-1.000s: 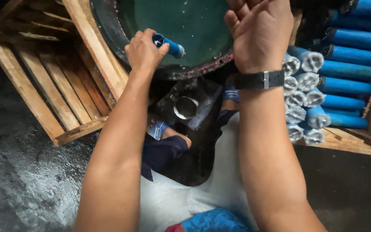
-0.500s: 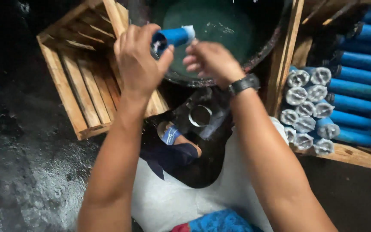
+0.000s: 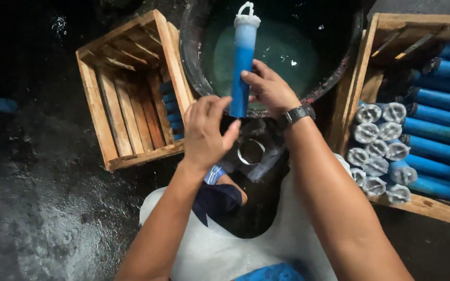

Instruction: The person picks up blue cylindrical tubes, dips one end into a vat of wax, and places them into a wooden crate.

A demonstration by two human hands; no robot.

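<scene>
Slatted wooden crate (image 3: 126,109) at left, a few blue tubes (image 3: 172,106) beside its wall. Second crate (image 3: 423,205) at right, stacked with blue tubes capped in white (image 3: 378,151). Wet dark floor (image 3: 32,208) beneath.

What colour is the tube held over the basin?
The tube is blue, fading to a whitish top end, seen in the head view.

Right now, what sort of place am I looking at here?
Probably a small, rough workshop making items by hand. A dark basin of greenish liquid sits on a wet floor between two wooden crates; the right crate is stacked with blue tubes. Both hands, left hand and right hand, hold one tube above the basin.
</scene>
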